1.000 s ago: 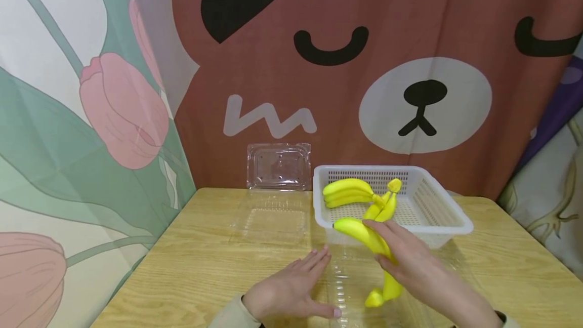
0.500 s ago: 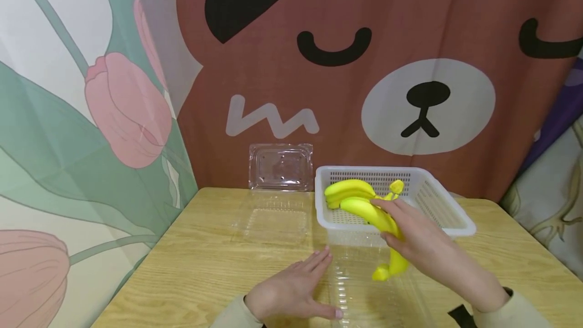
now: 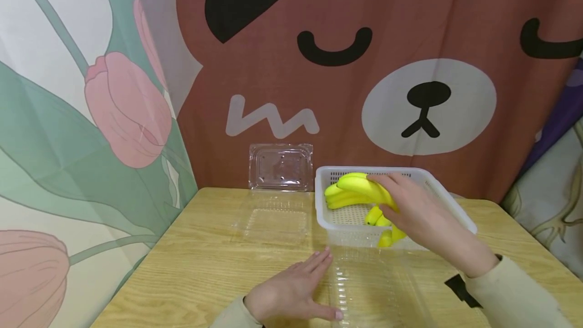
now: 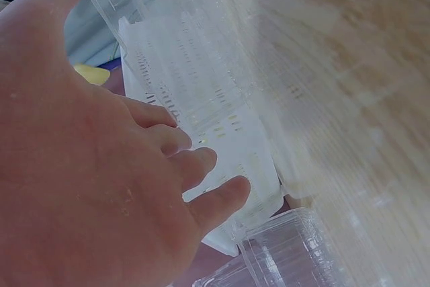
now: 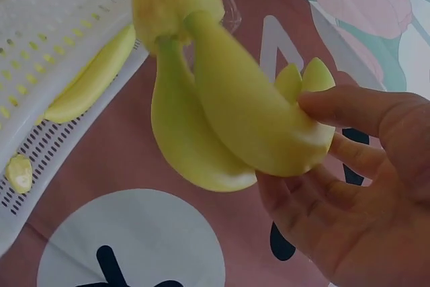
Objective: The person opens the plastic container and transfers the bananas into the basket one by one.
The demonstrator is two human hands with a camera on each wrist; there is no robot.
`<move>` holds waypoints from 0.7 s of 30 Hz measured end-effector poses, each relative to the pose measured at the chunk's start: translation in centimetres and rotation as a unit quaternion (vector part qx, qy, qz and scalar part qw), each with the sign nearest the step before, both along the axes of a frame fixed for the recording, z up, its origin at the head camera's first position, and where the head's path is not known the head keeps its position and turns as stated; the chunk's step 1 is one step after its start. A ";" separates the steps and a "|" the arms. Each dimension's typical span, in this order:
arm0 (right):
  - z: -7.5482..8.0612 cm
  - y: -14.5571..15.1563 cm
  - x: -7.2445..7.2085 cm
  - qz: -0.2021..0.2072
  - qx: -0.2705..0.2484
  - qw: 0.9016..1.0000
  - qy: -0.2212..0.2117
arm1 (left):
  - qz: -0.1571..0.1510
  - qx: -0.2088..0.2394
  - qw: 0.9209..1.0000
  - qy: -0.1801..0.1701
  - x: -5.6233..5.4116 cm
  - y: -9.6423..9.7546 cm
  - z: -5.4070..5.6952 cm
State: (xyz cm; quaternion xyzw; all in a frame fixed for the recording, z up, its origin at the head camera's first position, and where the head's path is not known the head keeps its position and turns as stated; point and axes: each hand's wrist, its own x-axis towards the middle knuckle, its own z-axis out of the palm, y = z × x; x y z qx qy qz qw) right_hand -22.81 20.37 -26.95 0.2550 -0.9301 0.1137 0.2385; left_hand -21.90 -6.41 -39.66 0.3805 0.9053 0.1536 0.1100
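A small bunch of yellow bananas (image 5: 248,109) is gripped between the thumb and fingers of my right hand (image 3: 421,216), and its stem end hangs over the near rim of the white basket (image 3: 462,224). More bananas (image 3: 346,199) lie inside that basket, seen also as a yellow banana (image 5: 91,89) in the right wrist view. My left hand (image 3: 291,285) lies with fingers extended at the left edge of a clear plastic container (image 3: 364,287) in front of the basket. The left wrist view shows this hand (image 4: 101,159) beside the clear plastic, holding nothing.
Another clear plastic container (image 3: 275,221) stands open at the back left, its lid (image 3: 281,167) raised against the bear-patterned curtain (image 3: 337,105). A black patch (image 3: 462,290) lies near the right sleeve on the wooden table (image 3: 191,267).
My right hand has carried the bunch of bananas up and away from above the near clear container to over the basket. The left hand has stayed in place.
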 end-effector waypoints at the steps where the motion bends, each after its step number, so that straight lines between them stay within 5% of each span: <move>1: 0.1 0.0 -0.2 0.001 0.003 1.000 0.005 | -0.001 0.000 1.000 -0.003 0.0 0.0 0.0; 21: 0.5 1.8 -5.1 -0.052 0.053 0.997 -0.026 | -0.018 0.004 1.000 0.014 0.0 -0.1 0.0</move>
